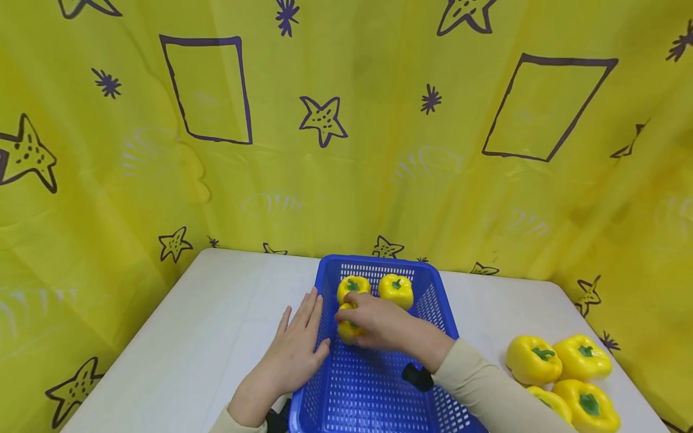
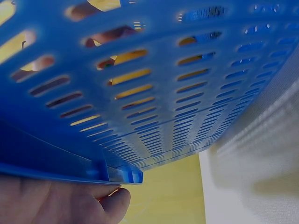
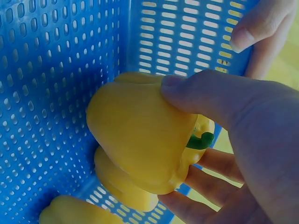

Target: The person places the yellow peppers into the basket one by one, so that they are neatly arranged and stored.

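My right hand (image 1: 381, 322) reaches into a blue plastic basket (image 1: 360, 391) and grips a yellow bell pepper (image 3: 140, 130) by its sides. The thumb lies across the near side of the pepper, while the other fingers curl round beside its green stem (image 3: 203, 141). Two more yellow bell peppers sit at the basket's far end, one at the left (image 1: 353, 284) and one at the right (image 1: 397, 294). My left hand (image 1: 295, 355) rests on the basket's left rim with its fingers straight. From below, the left wrist view shows this hand (image 2: 60, 200) under the rim's edge.
Several yellow bell peppers (image 1: 533, 361) stand in a cluster on the white table (image 1: 216, 325), right of the basket and beside my right forearm. A yellow curtain (image 1: 357, 180) with starfish drawings hangs behind the table and along both sides.
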`<state>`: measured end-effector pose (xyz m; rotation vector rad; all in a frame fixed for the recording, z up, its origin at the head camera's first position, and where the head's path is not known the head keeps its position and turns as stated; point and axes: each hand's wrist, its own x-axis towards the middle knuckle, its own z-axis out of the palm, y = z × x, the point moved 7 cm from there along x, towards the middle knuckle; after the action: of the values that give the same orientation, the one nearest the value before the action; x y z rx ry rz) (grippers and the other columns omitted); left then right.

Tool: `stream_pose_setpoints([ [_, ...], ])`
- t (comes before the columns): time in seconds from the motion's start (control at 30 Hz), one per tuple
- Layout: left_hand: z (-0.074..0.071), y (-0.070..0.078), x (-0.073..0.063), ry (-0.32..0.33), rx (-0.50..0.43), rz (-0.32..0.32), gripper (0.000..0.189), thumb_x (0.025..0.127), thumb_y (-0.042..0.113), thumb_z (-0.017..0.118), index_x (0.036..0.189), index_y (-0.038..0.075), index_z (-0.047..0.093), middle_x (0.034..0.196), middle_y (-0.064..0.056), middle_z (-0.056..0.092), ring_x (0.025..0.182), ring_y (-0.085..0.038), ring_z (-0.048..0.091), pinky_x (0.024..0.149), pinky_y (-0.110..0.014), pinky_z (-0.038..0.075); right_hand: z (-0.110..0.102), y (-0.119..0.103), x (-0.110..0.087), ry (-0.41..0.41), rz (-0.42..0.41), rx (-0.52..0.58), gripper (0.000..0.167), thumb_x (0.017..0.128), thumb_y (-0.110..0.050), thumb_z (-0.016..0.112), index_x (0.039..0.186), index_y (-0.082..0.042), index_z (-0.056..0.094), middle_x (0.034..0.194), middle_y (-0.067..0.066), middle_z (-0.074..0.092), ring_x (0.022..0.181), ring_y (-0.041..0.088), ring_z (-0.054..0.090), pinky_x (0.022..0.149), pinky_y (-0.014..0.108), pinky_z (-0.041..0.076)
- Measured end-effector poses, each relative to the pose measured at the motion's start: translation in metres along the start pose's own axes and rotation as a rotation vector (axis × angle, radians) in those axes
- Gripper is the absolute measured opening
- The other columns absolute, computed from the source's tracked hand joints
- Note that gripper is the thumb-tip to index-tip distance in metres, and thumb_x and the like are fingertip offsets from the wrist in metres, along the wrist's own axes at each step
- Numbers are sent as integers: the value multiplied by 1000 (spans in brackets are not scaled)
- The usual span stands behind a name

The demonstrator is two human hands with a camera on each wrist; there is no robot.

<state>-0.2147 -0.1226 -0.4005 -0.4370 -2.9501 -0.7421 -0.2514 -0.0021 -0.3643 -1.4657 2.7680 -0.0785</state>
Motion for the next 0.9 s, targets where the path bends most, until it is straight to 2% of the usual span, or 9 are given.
stream_pose_setpoints([
  [0.17, -1, -1, -1, 6, -5, -2, 73, 98, 30, 54, 157, 0, 21, 167, -13, 11, 155, -31, 10, 122, -62, 4, 1, -4, 5, -8, 1, -18, 41, 86, -23, 77, 126, -22, 67, 125, 6, 61, 107, 19, 61, 95, 35, 55],
  [0.43, -2, 0, 0, 10, 5, 3, 73, 98, 30, 53, 156, 0, 22, 167, -13, 11, 155, -30, 11, 122, -61, 5, 10, -1, 10, -75, 63, -23, 48, 86, -23, 77, 131, -27, 63, 136, 6, 58, 120, 22, 60, 100, 41, 53],
  [0.9, -2, 1, -1, 5, -8, 2, 73, 98, 29, 54, 156, -1, 23, 167, -14, 12, 155, -31, 11, 122, -63, 5, 15, -5, 7, -17, 14, -40, 48, 86, -23, 77, 132, -22, 62, 130, 6, 60, 117, 21, 61, 102, 38, 52],
])
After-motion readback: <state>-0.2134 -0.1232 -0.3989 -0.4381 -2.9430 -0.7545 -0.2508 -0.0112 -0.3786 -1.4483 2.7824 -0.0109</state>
